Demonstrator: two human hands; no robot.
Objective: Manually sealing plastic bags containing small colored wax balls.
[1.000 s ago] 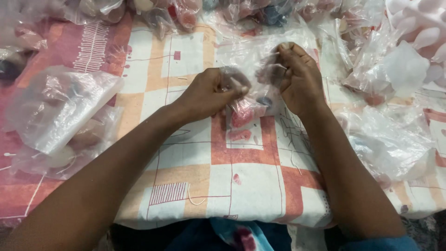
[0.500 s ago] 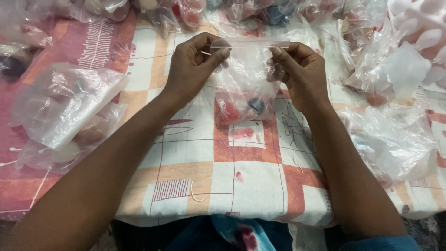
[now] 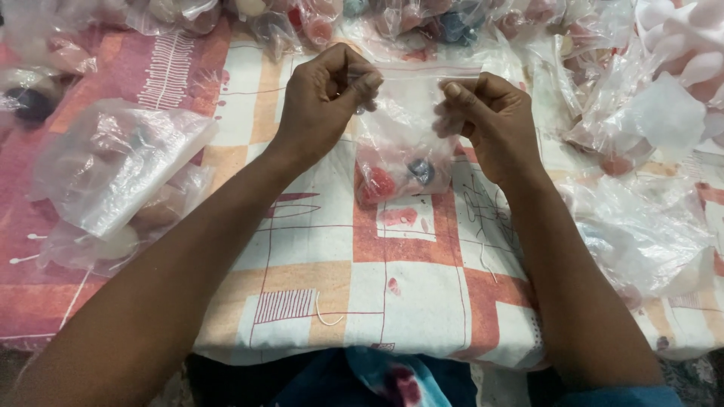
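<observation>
A small clear zip bag (image 3: 403,124) hangs upright between my hands above the patterned cloth (image 3: 317,249). Inside, at its bottom, lie a red ball (image 3: 379,183) and a dark blue one (image 3: 420,170). My left hand (image 3: 324,102) pinches the bag's top left corner between thumb and fingers. My right hand (image 3: 486,120) pinches the top right edge, thumb on the strip. The strip is stretched level between them.
A heap of clear plastic bags (image 3: 113,169) lies at the left. More filled bags (image 3: 422,19) line the far edge, and crumpled ones (image 3: 641,218) crowd the right. Dark blue clothing (image 3: 377,377) shows below the cloth's near edge.
My hands have lifted the bag off the cloth and drawn apart, so that it now hangs by its top strip with the balls at the bottom.
</observation>
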